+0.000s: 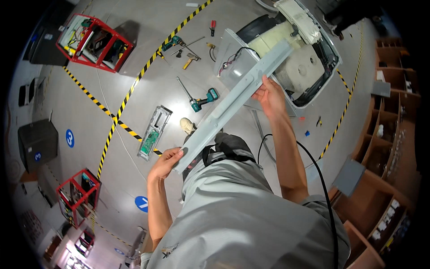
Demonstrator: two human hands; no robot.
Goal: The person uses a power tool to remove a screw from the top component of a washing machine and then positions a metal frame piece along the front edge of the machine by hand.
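Note:
A long grey metal panel strip (228, 107) stretches diagonally in front of me, its far right end over an opened washing machine (304, 67). My left hand (165, 163) grips its near left end, thumb on top. Farther along, my right hand (270, 95) holds the strip's right edge, near the machine. Inside the machine show a pale plastic tub, black parts and hoses. A loose wire bundle (230, 62) hangs over the machine's left side panel. Part of my legs and one shoe (187, 125) lie beneath the strip.
Left of the strip on the floor are a cordless driver (204, 99), a control panel with a green circuit board (152, 136), a hammer (191, 61), another drill (172, 43) and red-handled pliers (212, 28). Red tool carts (94, 43) stand left; wooden bins (380, 148) right. A person's dark legs (347, 18) appear top right.

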